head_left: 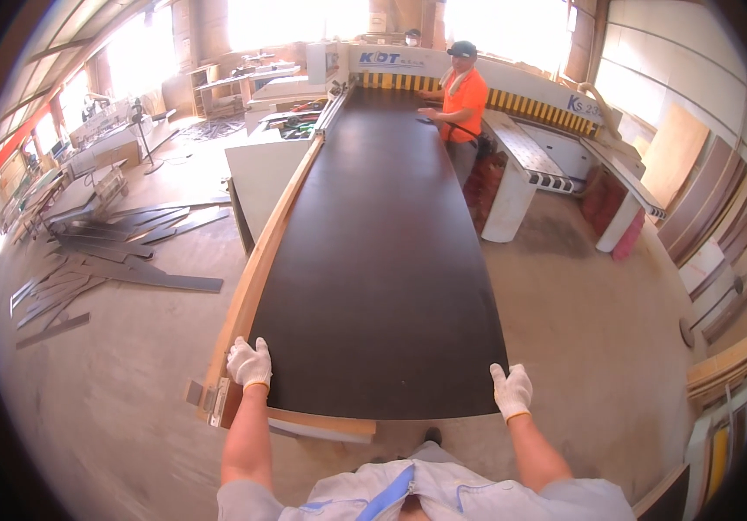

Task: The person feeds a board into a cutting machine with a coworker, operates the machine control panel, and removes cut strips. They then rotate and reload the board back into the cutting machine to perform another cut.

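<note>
A long dark panel (373, 260) stretches away from me toward a large panel saw (478, 82) at the far end. My left hand (249, 363), in a white knit glove, grips the panel's left edge near the close corner, beside a wooden rail (256, 269). On the opposite edge, my right hand (512, 391), gloved alike, holds the near right corner with its thumb toward the top face. The fingers of both hands are partly hidden by the edge. A person in an orange shirt (463, 108) stands at the panel's far right with their hands at it.
Dark offcut strips (130, 252) lie scattered on the floor at left. A white cabinet (265, 174) with tools on top stands beyond the rail. Machine support tables (525, 156) stand at the right, and boards (712, 200) lean along the right wall.
</note>
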The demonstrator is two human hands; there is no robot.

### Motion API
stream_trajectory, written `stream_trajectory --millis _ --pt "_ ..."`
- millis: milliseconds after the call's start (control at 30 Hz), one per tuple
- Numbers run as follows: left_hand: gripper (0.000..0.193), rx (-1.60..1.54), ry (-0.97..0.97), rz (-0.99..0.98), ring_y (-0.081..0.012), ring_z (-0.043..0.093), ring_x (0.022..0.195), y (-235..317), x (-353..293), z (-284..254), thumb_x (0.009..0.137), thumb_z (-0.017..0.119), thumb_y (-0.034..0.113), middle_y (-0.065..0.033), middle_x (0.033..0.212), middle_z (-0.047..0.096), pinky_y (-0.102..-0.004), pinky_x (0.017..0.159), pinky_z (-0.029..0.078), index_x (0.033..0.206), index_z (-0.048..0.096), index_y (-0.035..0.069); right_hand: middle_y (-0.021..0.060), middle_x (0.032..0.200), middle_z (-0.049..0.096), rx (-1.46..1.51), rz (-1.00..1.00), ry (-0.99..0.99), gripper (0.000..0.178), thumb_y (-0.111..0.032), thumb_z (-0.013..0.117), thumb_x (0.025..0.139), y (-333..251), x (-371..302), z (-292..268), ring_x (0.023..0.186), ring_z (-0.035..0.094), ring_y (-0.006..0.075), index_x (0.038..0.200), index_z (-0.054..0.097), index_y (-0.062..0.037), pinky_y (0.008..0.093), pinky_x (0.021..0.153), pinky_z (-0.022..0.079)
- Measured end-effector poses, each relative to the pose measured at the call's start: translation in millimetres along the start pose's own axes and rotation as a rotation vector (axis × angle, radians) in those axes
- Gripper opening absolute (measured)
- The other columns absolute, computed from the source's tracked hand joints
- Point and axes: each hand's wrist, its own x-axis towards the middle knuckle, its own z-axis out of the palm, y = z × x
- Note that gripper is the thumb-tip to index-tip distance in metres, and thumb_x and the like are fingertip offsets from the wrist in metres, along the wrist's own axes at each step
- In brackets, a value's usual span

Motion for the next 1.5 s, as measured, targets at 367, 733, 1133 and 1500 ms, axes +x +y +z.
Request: stream_trajectory --millis 367,733,1133,1500 --pt "0.058 -0.124 -0.138 -0.100 -0.0466 0.080 0.125 16 3 -20 0.111 0.079 0.051 -0.0264 0.134 0.082 -0.0574 0.110 0.064 0.141 0.073 0.002 0.0339 0.120 0.083 -0.102 -0.040 -0.029 0.069 -0.060 0.082 0.108 -4 5 -7 0.118 0.079 0.0539 0.126 0.075 0.0055 0.0593 0.103 0.063" --pt "0.055 0.086 -0.005 0.042 -0.0436 0.082 0.117 26 -15 -27 0.115 0.068 0.052 -0.0248 0.127 0.084 -0.0556 0.104 0.065 0.133 0.075 0.001 0.0341 0.129 0.083 -0.054 -0.034 -0.093 0.079 -0.064 0.082 0.107 -1 0 -27 0.125 0.080 0.0525 0.141 0.073 0.0073 0.0588 0.108 0.063" --pt "0.057 0.135 0.036 0.051 -0.0434 0.082 0.118 20 -12 -18 0.116 0.066 0.054 -0.0256 0.127 0.084 -0.0548 0.105 0.065 0.133 0.074 0.000 0.0351 0.133 0.082 -0.049 0.047 -0.097 0.085 -0.069 0.080 0.107 15 -35 -38 0.129 0.079 0.0517 0.143 0.074 0.0071 0.0583 0.111 0.062" --pt "0.060 0.055 -0.071 -0.007 -0.0430 0.081 0.124 32 -11 -25 0.116 0.064 0.055 -0.0253 0.131 0.083 -0.0557 0.107 0.064 0.139 0.075 0.001 0.0331 0.132 0.083 -0.055 0.043 -0.092 0.085 -0.070 0.080 0.106 19 -29 -32 0.129 0.078 0.0507 0.143 0.074 0.0062 0.0579 0.110 0.062"
